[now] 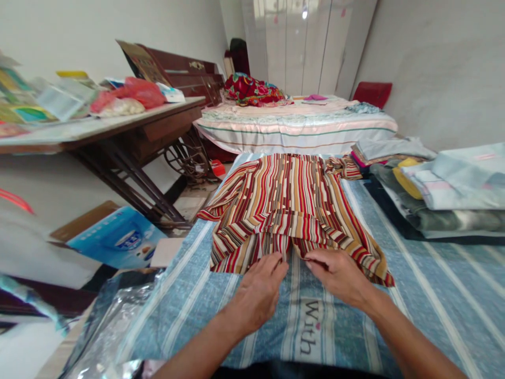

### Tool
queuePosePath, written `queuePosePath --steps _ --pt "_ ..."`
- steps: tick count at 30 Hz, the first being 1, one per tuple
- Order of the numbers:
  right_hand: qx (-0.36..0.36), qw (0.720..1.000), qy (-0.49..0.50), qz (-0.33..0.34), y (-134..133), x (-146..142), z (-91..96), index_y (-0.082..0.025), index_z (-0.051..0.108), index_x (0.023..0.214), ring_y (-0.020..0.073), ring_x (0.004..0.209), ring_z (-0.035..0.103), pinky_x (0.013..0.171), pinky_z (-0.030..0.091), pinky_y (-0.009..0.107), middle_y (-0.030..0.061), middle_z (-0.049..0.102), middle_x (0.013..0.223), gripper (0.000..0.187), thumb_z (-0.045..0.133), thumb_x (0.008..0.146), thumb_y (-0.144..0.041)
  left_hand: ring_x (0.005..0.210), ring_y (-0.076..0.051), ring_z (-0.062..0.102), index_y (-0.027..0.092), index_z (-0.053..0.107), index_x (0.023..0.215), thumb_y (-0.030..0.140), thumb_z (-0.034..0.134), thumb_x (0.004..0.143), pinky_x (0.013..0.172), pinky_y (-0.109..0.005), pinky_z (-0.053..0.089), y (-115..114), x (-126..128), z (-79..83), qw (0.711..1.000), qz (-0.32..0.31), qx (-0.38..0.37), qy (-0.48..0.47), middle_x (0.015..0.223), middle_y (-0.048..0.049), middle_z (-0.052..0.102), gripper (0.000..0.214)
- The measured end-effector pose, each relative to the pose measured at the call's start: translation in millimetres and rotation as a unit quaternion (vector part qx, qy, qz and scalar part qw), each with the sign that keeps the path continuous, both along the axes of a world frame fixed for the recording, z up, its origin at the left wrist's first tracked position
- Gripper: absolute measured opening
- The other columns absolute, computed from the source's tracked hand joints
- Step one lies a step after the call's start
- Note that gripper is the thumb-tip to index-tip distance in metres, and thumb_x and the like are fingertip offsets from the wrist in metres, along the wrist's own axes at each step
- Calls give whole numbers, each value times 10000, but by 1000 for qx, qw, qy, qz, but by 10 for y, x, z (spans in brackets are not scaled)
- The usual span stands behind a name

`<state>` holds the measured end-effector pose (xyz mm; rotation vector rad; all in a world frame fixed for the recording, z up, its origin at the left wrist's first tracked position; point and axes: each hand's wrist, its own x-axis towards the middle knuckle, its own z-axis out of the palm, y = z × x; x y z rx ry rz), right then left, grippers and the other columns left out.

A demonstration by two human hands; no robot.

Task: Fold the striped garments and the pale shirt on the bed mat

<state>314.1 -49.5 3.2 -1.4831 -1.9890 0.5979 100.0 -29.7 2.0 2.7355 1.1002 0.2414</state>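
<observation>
A blue striped sheet (221, 321) spreads beneath everything being handled. On its middle, directly in front of the person, lies a striped shirt (294, 189), laid out with its sleeves to the sides and its hem toward the person. Near its right side sits a smaller stack of folded clothes (453, 205). Both hands meet the hem at its centre, just apart from one another. The left hand (258, 292) has its fingers (281, 269) curled close together, pinching one edge of the hem; the right hand (341, 273) pinches the other edge between thumb and forefinger, its remaining fingers folded in.
</observation>
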Motion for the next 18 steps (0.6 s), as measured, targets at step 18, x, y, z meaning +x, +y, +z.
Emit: queuePosePath --steps 18 --pt "55 996 54 -41 74 157 274 -194 635 792 111 651 548 615 375 215 -14 627 700 187 464 847 -249 744 -193 489 164 552 733 111 465 845 676 -333 448 145 333 -106 984 -51 171 18 756 -42 533 151"
